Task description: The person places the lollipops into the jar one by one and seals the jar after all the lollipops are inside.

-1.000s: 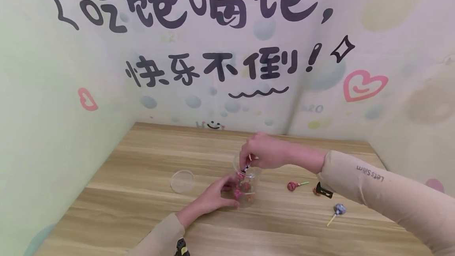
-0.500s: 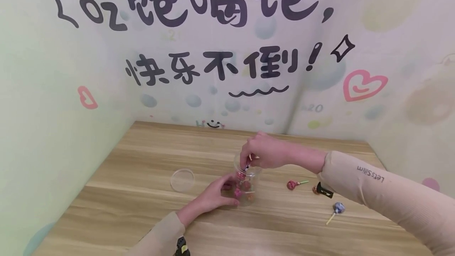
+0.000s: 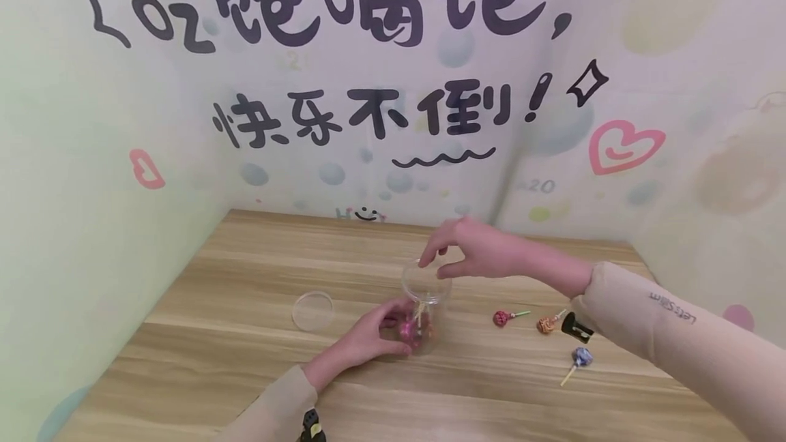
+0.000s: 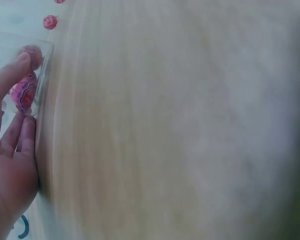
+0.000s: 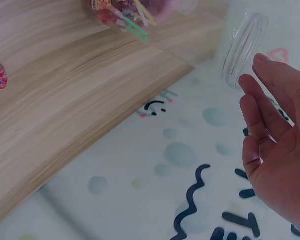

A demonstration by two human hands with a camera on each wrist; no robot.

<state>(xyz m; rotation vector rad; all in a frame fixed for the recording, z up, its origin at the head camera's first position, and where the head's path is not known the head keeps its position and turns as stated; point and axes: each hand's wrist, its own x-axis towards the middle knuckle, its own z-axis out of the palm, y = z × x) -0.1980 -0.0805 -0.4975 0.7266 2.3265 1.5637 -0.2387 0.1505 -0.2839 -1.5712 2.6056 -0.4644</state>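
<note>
"Hands?"
"Left hand [image 3: 372,334] gripped the clear, round plastic jar [image 3: 437,320] of pink-and-red wrapped ball lollipops [image 3: 409,331], upright on the wooden table [image 3: 209,333]; right hand [image 3: 482,249] hung empty, fingers apart, over its rim."
"Best technique?"
"Probably steady jar, low release."
"Changed?"
"Previously, right fingers pinched something in the mouth; now they'd released, lifted."

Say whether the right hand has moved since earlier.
Yes: in the head view, the right hand has moved up and rightward against the back edge of the table.
</note>
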